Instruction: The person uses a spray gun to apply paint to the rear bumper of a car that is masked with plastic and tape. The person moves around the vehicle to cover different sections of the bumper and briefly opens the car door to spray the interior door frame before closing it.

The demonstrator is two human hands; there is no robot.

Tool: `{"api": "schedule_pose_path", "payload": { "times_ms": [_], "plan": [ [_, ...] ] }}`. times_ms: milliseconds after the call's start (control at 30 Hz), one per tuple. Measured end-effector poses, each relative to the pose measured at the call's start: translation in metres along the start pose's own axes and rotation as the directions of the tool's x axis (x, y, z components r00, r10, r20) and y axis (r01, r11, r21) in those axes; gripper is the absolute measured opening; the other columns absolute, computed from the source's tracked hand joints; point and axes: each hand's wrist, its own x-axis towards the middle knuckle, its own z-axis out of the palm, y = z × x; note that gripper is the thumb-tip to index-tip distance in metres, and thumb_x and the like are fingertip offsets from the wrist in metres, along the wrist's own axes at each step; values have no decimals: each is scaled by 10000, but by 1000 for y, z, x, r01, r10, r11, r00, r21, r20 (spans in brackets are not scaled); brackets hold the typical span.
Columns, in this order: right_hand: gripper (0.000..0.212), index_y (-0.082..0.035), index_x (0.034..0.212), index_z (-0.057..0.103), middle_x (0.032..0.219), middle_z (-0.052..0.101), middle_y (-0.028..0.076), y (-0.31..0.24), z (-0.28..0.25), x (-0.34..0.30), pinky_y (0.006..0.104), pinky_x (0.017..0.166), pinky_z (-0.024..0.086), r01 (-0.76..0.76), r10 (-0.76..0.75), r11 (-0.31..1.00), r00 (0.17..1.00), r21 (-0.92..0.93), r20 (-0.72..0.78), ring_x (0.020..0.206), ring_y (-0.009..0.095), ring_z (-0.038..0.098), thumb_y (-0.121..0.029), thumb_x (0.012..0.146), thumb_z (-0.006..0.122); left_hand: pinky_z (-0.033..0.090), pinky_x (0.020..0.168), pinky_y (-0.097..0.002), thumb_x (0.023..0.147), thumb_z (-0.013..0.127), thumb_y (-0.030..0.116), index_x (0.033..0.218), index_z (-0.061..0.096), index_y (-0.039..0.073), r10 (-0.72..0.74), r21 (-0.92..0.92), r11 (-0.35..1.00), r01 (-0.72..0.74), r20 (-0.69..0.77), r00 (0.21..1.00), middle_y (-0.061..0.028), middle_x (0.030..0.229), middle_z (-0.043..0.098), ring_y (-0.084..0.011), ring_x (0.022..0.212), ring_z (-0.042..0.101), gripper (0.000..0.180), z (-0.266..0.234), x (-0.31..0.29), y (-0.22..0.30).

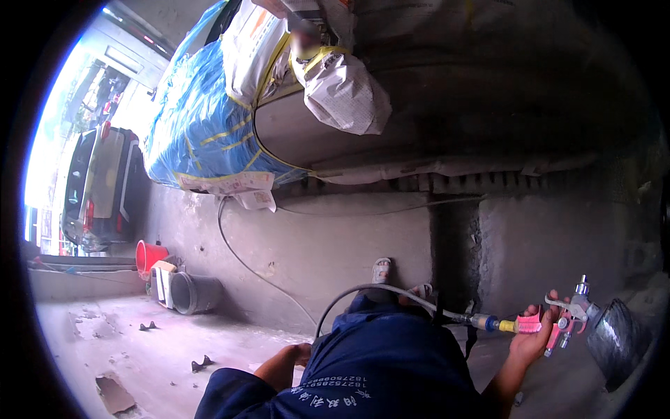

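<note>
— Inspector: State of the hands?
— Assessor: Right hand point(534, 342) is clamped around the pink-handled metal spray gun point(567, 318), with a grey air hose point(377, 288) running leftward from the gun. Left hand point(301, 354) rests on the person's blue trouser leg, well left of the gun; its grip cannot be told.
— Inspector: Surroundings?
— Assessor: Far above-left of the gun, a blue-sheeted, paper-masked car point(209, 119); far left, a red plastic bucket point(149, 255) beside a tipped grey bucket point(195, 293).
</note>
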Motion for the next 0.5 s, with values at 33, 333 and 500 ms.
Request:
{"api": "schedule_pose_path", "payload": {
  "times_ms": [33, 333, 500],
  "plan": [
    [475, -89, 1316, 294, 1185, 525, 94, 1, 1, 0, 251, 617, 450, -4, 4, 1000, 1000, 1, 10, 689, 139, 535, -118, 869, 450, 460, 847, -354, 803, 605, 181, 942, 623, -17, -30, -64, 997, 31, 13, 999, -144, 1014, 629, -244, 912, 599, 243, -4, 7, -6],
    [494, -73, 1303, 295, 1228, 481, 139, -3, -3, -7, 292, 694, 483, 29, -27, 999, 999, -38, 40, 908, 171, 515, -102, 850, 490, 448, 862, -383, 795, 620, 237, 1059, 586, 25, -35, 278, 960, 25, 32, 999, -126, 1080, 608, -252, 971, 580, 341, 12, 32, 44],
    [489, -57, 1297, 294, 1207, 489, 138, -1, -25, 3, 285, 699, 497, 38, -36, 997, 999, -71, 24, 896, 178, 527, -102, 854, 497, 473, 835, -440, 743, 680, 220, 1122, 567, 86, 40, 368, 927, -68, 83, 996, -113, 1067, 613, -260, 949, 597, 417, 27, 34, 93]
  ]
}}
